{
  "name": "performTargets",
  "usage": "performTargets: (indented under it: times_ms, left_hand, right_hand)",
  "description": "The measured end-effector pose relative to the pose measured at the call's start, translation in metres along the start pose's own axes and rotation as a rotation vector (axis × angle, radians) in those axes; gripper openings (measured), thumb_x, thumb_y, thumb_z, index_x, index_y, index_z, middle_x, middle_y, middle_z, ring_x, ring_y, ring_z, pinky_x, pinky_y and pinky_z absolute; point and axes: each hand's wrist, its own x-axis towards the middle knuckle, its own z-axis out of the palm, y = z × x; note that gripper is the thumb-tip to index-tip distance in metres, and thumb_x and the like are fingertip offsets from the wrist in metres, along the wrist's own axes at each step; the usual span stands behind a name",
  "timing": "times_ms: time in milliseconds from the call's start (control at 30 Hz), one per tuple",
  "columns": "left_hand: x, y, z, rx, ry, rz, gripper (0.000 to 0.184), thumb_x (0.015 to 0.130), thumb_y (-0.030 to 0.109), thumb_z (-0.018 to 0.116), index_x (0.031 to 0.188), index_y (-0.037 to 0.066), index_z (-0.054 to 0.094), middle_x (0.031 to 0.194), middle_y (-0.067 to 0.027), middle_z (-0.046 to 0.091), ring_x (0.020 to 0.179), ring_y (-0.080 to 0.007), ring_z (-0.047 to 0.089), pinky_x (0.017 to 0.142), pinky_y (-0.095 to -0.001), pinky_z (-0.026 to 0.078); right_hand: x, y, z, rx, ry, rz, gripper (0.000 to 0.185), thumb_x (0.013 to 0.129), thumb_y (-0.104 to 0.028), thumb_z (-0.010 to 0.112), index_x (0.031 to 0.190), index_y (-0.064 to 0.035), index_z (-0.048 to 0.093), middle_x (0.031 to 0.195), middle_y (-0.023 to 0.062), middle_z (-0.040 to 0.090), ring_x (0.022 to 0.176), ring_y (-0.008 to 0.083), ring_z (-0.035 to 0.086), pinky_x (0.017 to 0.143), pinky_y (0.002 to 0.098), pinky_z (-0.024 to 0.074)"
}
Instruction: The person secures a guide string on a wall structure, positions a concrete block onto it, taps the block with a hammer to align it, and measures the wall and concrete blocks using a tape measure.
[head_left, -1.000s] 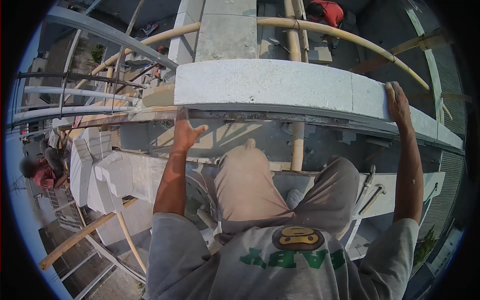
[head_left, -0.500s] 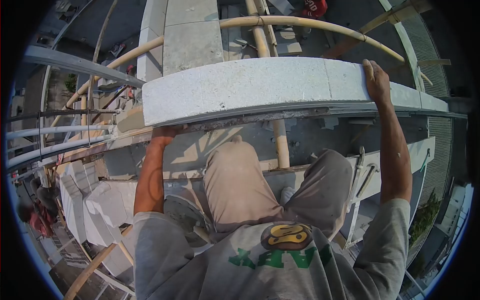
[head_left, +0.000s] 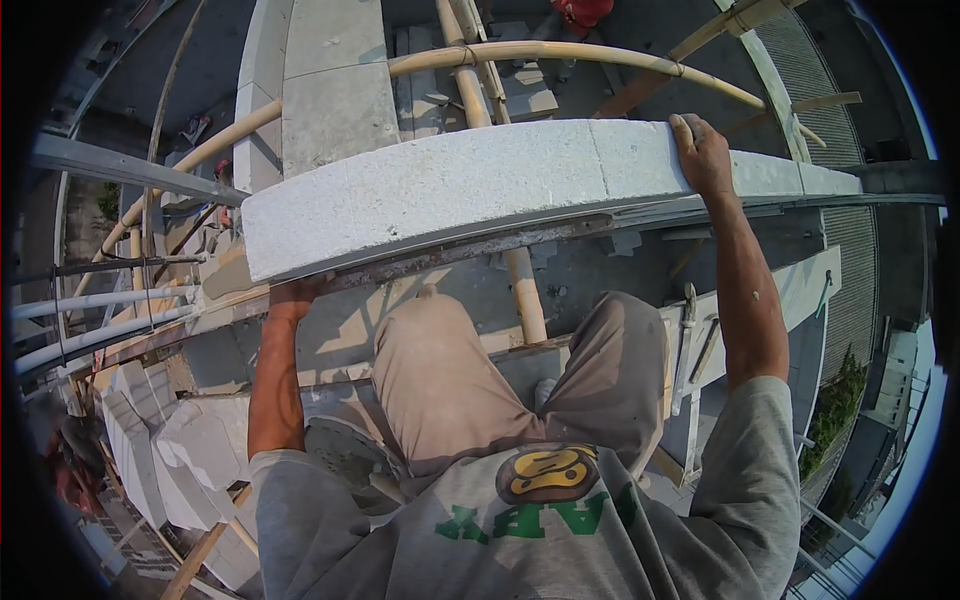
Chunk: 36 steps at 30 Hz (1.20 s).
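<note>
A long row of white lightweight concrete blocks [head_left: 450, 180] runs across in front of me, with thin joints between them. My right hand [head_left: 703, 155] is closed over the top edge toward the right, its fingers curling to the far side. At the lower left edge of the left block, my left hand [head_left: 293, 292] is closed with its fingers partly hidden under the block. A narrow, mortar-stained bar [head_left: 480, 243] runs along beneath the blocks, close to my left hand.
Bamboo poles [head_left: 570, 52] cross beyond the wall. Cut white blocks [head_left: 200, 445] are stacked at lower left, near a bucket [head_left: 340, 450]. A hammer [head_left: 705, 350] lies on a pale ledge at right. Another person in red [head_left: 583, 12] is below; one more is at far left.
The whole view has shifted, so the blocks and surroundings appear further left and the left end slightly lower. Both hands keep their places on the blocks.
</note>
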Motion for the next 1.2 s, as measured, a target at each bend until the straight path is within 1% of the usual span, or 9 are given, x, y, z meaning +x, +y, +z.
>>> performTargets:
  times_ms: [233, 367, 667, 767, 833, 867, 967, 1033, 1200]
  left_hand:
    - [0.001, -0.011, 0.008, -0.12, 0.073, -0.011, 0.063, 0.073, 0.026, 0.08, 0.124, -0.002, 0.054, 0.124, -0.0169, 0.059, 0.116, -0.0297, 0.053, 0.1, -0.0385, 0.041]
    - [-0.004, 0.013, -0.006, -0.042, 0.058, -0.07, 0.065, 0.072, 0.023, 0.081, 0.125, -0.003, 0.053, 0.126, -0.018, 0.058, 0.117, -0.0297, 0.053, 0.101, -0.0379, 0.04]
    - [-0.014, 0.043, -0.02, -0.179, 0.054, -0.141, 0.067, 0.072, 0.023, 0.08, 0.127, -0.004, 0.051, 0.126, -0.0195, 0.058, 0.119, -0.0313, 0.052, 0.101, -0.0382, 0.039]
    - [-0.009, 0.024, -0.007, -0.417, -0.007, -0.146, 0.067, 0.073, 0.026, 0.079, 0.126, -0.004, 0.052, 0.126, -0.0208, 0.058, 0.12, -0.0327, 0.052, 0.101, -0.0389, 0.039]
    - [-0.012, 0.027, -0.008, -0.116, 0.048, -0.095, 0.067, 0.074, 0.031, 0.078, 0.125, -0.004, 0.053, 0.126, -0.0222, 0.058, 0.12, -0.0339, 0.051, 0.101, -0.0395, 0.039]
    - [-0.012, 0.019, -0.004, -0.063, 0.09, -0.042, 0.067, 0.077, 0.05, 0.07, 0.124, 0.003, 0.057, 0.125, -0.0204, 0.058, 0.118, -0.0372, 0.052, 0.097, -0.0424, 0.042]
    - [-0.014, 0.025, -0.006, -0.138, 0.054, -0.05, 0.068, 0.075, 0.047, 0.073, 0.125, 0.003, 0.056, 0.126, -0.0205, 0.057, 0.12, -0.0372, 0.05, 0.1, -0.0416, 0.041]
    - [-0.011, 0.02, 0.005, -0.007, 0.222, 0.075, 0.066, 0.075, 0.044, 0.075, 0.124, 0.004, 0.056, 0.126, -0.02, 0.057, 0.12, -0.0366, 0.05, 0.101, -0.041, 0.04]
    - [-0.016, 0.04, -0.014, -0.056, 0.037, -0.065, 0.07, 0.074, 0.04, 0.077, 0.129, 0.005, 0.052, 0.133, -0.0185, 0.053, 0.125, -0.0354, 0.047, 0.105, -0.0397, 0.036]
  right_hand:
    - [-0.001, 0.003, -0.001, -0.019, -0.002, -0.054, 0.028, 0.096, -0.028, 0.049, 0.093, -0.0022, 0.06, 0.088, 0.0215, 0.062, 0.086, 0.0416, 0.059, 0.077, 0.0476, 0.0462]
    - [0.0, 0.013, 0.004, -0.102, -0.04, -0.104, 0.028, 0.098, -0.027, 0.045, 0.096, -0.0019, 0.057, 0.091, 0.0203, 0.061, 0.09, 0.0396, 0.058, 0.081, 0.0464, 0.0456]
    - [-0.003, 0.008, 0.001, -0.105, -0.046, -0.101, 0.028, 0.099, -0.027, 0.042, 0.095, -0.0017, 0.055, 0.091, 0.0201, 0.059, 0.092, 0.039, 0.057, 0.083, 0.0462, 0.0445]
    - [-0.003, 0.008, 0.0, -0.074, -0.031, -0.143, 0.028, 0.099, -0.025, 0.042, 0.095, -0.0014, 0.055, 0.091, 0.0208, 0.059, 0.091, 0.0401, 0.056, 0.083, 0.046, 0.0445]
    - [-0.002, 0.007, 0.0, -0.052, -0.05, -0.12, 0.028, 0.099, -0.024, 0.042, 0.096, -0.0004, 0.056, 0.092, 0.0206, 0.059, 0.092, 0.0401, 0.055, 0.082, 0.0461, 0.0441]
    - [-0.001, 0.008, 0.002, -0.026, -0.047, -0.13, 0.028, 0.099, -0.023, 0.042, 0.096, 0.0001, 0.057, 0.092, 0.0201, 0.059, 0.093, 0.0394, 0.055, 0.082, 0.046, 0.0441]
    - [0.0, 0.011, 0.002, -0.011, -0.064, -0.152, 0.029, 0.1, -0.024, 0.04, 0.095, 0.0007, 0.055, 0.091, 0.02, 0.058, 0.092, 0.0392, 0.055, 0.082, 0.045, 0.0435]
    - [0.001, 0.014, 0.003, -0.014, -0.061, -0.159, 0.029, 0.1, -0.024, 0.04, 0.095, 0.0008, 0.055, 0.091, 0.0201, 0.057, 0.091, 0.0393, 0.055, 0.081, 0.0449, 0.0433]
    - [0.001, 0.019, 0.006, 0.016, -0.039, -0.142, 0.03, 0.101, -0.025, 0.039, 0.095, 0.0005, 0.054, 0.089, 0.0208, 0.056, 0.087, 0.0402, 0.055, 0.079, 0.0451, 0.0435]
